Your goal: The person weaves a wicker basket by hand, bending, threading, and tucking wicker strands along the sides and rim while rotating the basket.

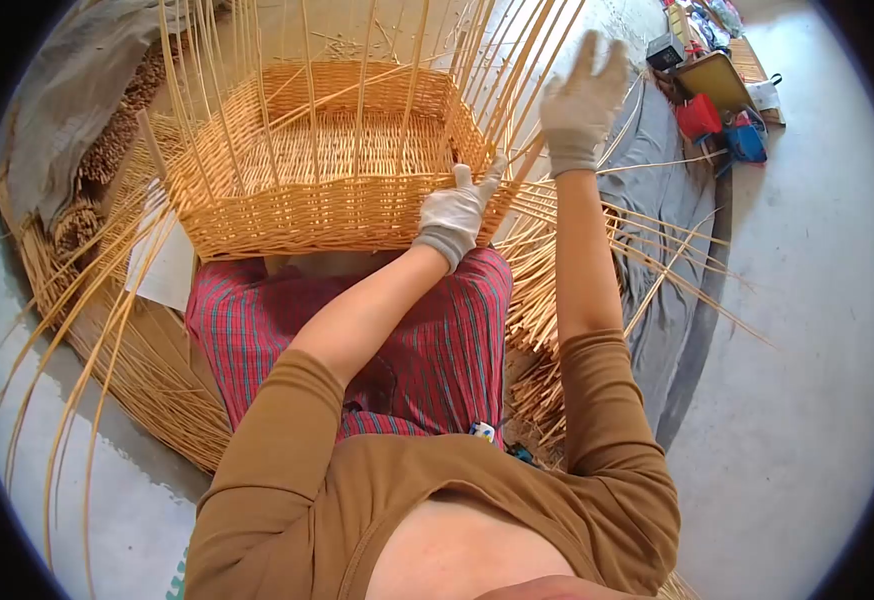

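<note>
Left hand (pixel 452 217) at the wicker basket (pixel 297 220), right hand (pixel 583 105) raised.
Nearest, brown sleeves (pixel 272 430) end around the elbows; the left forearm (pixel 377 310) slants rightward over a plaid cloth (pixel 242 310). Beyond, at the basket's near right corner, the gloved left hand touches the wall, thumb up, fingers pointing far; whether they clamp it cannot be told. Farther right, the other gloved hand lifts on a nearly straight arm, fingers spread apart, beside tall stakes (pixel 362 90).
</note>
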Action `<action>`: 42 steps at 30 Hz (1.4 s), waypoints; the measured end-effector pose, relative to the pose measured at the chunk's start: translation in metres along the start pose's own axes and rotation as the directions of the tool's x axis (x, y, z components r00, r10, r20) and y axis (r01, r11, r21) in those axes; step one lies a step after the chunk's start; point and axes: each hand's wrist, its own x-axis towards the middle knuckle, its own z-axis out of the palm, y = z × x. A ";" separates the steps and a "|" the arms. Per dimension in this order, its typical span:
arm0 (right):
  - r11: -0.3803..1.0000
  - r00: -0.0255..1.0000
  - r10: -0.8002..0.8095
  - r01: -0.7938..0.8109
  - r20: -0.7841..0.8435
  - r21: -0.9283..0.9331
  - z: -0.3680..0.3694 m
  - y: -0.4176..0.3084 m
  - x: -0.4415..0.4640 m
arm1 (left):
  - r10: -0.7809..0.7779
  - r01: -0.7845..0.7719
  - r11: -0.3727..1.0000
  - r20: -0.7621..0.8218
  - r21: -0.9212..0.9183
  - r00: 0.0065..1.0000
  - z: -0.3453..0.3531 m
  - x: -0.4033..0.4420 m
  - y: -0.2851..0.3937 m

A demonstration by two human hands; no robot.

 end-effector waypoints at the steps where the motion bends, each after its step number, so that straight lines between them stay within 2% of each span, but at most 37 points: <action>1: 0.998 0.993 0.043 -0.038 -0.107 0.047 0.003 0.004 0.002 | -0.013 0.011 1.000 0.085 0.023 0.996 -0.007 0.004 0.001; 3: 0.988 0.993 0.102 -0.094 -0.058 0.122 -0.016 0.017 -0.029 | 0.004 -0.010 0.999 0.124 0.044 0.992 -0.005 0.008 0.007; 5: 0.972 0.989 0.145 -0.139 -0.021 0.189 -0.012 0.020 -0.050 | -0.019 0.013 0.980 0.026 0.199 0.999 0.018 0.022 0.012; 6: 0.821 0.970 0.223 -0.239 0.095 0.518 -0.007 0.019 -0.061 | -0.012 0.007 0.992 0.040 0.122 0.999 0.005 0.015 0.011; 7: 0.554 0.941 0.252 -0.332 0.226 0.764 -0.007 0.019 -0.063 | -0.001 -0.003 0.993 0.033 0.121 0.999 0.007 0.007 0.004; 8: 0.556 0.932 0.316 -0.333 0.177 0.761 -0.006 0.030 -0.049 | 0.050 -0.051 0.998 0.020 0.035 0.999 0.007 0.001 -0.008; 9: 0.554 0.935 0.314 -0.322 0.165 0.768 -0.014 0.041 -0.031 | 0.096 -0.095 0.994 0.006 -0.046 0.995 0.005 -0.004 -0.016; 10: 0.792 0.953 0.118 -0.261 0.281 0.552 -0.029 0.055 -0.014 | 0.048 -0.048 0.998 0.001 -0.035 0.999 -0.014 -0.013 -0.013; 11: 0.948 0.894 -0.039 -0.107 0.447 0.298 -0.043 0.069 -0.007 | 0.053 -0.053 0.998 0.006 -0.043 0.999 -0.013 -0.016 -0.013; 12: 0.999 0.632 0.033 -0.046 0.774 -0.005 -0.048 0.077 -0.001 | 0.058 -0.057 0.996 0.008 -0.069 0.998 -0.012 -0.013 -0.016; 13: 0.984 0.383 -0.043 0.177 0.923 -0.027 -0.035 0.104 -0.012 | 0.058 -0.058 0.994 -0.006 -0.091 0.998 -0.016 -0.006 -0.019; 14: 0.920 0.094 -0.051 0.391 0.994 0.010 -0.016 0.130 -0.025 | 0.042 -0.038 0.993 0.032 -0.112 0.999 -0.022 -0.007 -0.018; 15: 0.962 0.081 0.067 0.257 0.994 -0.086 -0.029 0.132 -0.028 | 0.040 -0.038 0.992 0.015 -0.117 0.999 -0.022 -0.007 -0.019; 17: 0.995 -0.107 0.098 0.033 0.989 -0.095 -0.037 0.138 -0.019 | 0.078 -0.075 0.994 0.033 -0.085 0.996 -0.016 -0.012 -0.018; 18: 0.994 -0.108 0.104 0.027 0.989 -0.101 -0.043 0.134 -0.018 | 0.074 -0.069 0.992 0.045 -0.110 0.996 -0.016 -0.011 -0.017; 20: 0.974 0.127 -0.120 -0.178 0.985 0.141 -0.052 0.113 -0.025 | 0.064 -0.062 0.991 0.018 -0.121 0.998 -0.011 -0.008 -0.017; 21: 0.972 0.121 -0.117 -0.189 0.986 0.139 -0.055 0.096 -0.032 | 0.053 -0.054 0.989 -0.014 -0.141 0.999 -0.008 -0.009 -0.015; 23: 0.919 0.187 -0.362 0.239 0.913 0.315 -0.056 0.063 -0.039 | 0.046 -0.050 0.983 -0.025 -0.176 0.999 -0.011 -0.008 -0.019; 25: 0.886 0.460 -0.463 0.234 0.758 0.399 -0.056 0.058 -0.071 | 0.141 -0.199 0.842 -0.152 -0.502 0.978 0.000 -0.004 -0.031; 26: 0.817 0.591 -0.576 0.405 0.565 0.410 -0.047 0.064 -0.088 | 0.154 -0.194 0.856 -0.122 -0.479 0.981 0.002 -0.002 -0.036; 27: 0.816 0.596 -0.578 0.405 0.558 0.413 -0.046 0.066 -0.092 | 0.153 -0.195 0.860 -0.126 -0.473 0.980 0.001 -0.001 -0.038; 29: 0.828 0.611 -0.527 0.525 0.590 0.196 -0.048 0.073 -0.102 | 0.178 -0.246 0.804 -0.175 -0.542 0.968 0.000 -0.001 -0.039; 30: 0.804 0.624 -0.496 0.593 0.604 0.046 -0.048 0.076 -0.092 | 0.195 -0.245 0.805 -0.149 -0.539 0.969 0.001 -0.001 -0.040; 31: 0.818 0.684 -0.465 0.574 0.562 -0.021 -0.047 0.081 -0.075 | 0.198 -0.245 0.808 -0.145 -0.536 0.969 -0.006 -0.004 -0.039; 32: 0.831 0.738 -0.434 0.549 0.517 -0.087 -0.045 0.086 -0.052 | 0.173 -0.189 0.845 -0.077 -0.500 0.982 -0.018 -0.011 -0.034; 33: 0.827 0.743 -0.502 0.561 0.443 -0.004 -0.041 0.091 -0.022 | 0.146 -0.134 0.878 -0.010 -0.460 0.989 -0.024 -0.015 -0.031; 34: 0.813 0.744 -0.561 0.578 0.362 0.073 -0.038 0.094 0.010 | 0.149 -0.142 0.931 -0.007 -0.337 0.989 -0.022 -0.014 -0.028; 35: 0.807 0.773 -0.590 0.569 0.233 0.157 -0.038 0.080 0.037 | 0.157 -0.149 0.929 -0.005 -0.338 0.988 -0.020 -0.012 -0.024; 36: 0.786 0.791 -0.603 0.570 0.099 0.238 -0.031 0.059 0.055 | 0.074 -0.061 0.970 0.048 -0.235 0.996 -0.018 -0.009 -0.017; 37: 0.748 0.764 -0.644 0.618 0.042 0.241 -0.016 0.045 0.064 | -0.017 0.028 0.992 0.090 -0.124 0.996 -0.016 -0.006 -0.012; 38: 0.789 0.806 -0.585 0.542 0.087 0.290 0.005 0.045 0.069 | -0.043 0.043 0.998 -0.003 -0.050 0.999 -0.003 -0.004 -0.010; 39: 0.824 0.842 -0.522 0.456 0.136 0.336 0.021 0.047 0.066 | -0.038 0.038 0.998 0.003 -0.050 0.999 -0.003 -0.003 -0.009; 40: 0.825 0.842 -0.521 0.455 0.139 0.335 0.027 0.055 0.053 | -0.041 0.043 0.999 0.082 -0.012 0.996 -0.008 0.002 -0.010; 41: 0.919 0.944 -0.318 0.285 0.086 0.274 0.029 0.069 0.040 | -0.052 0.049 0.999 0.161 0.019 0.986 -0.013 0.005 -0.011; 42: 0.969 0.994 -0.105 0.097 0.024 0.229 0.027 0.070 0.029 | 0.021 -0.020 1.000 0.177 -0.006 0.984 -0.017 0.004 -0.013</action>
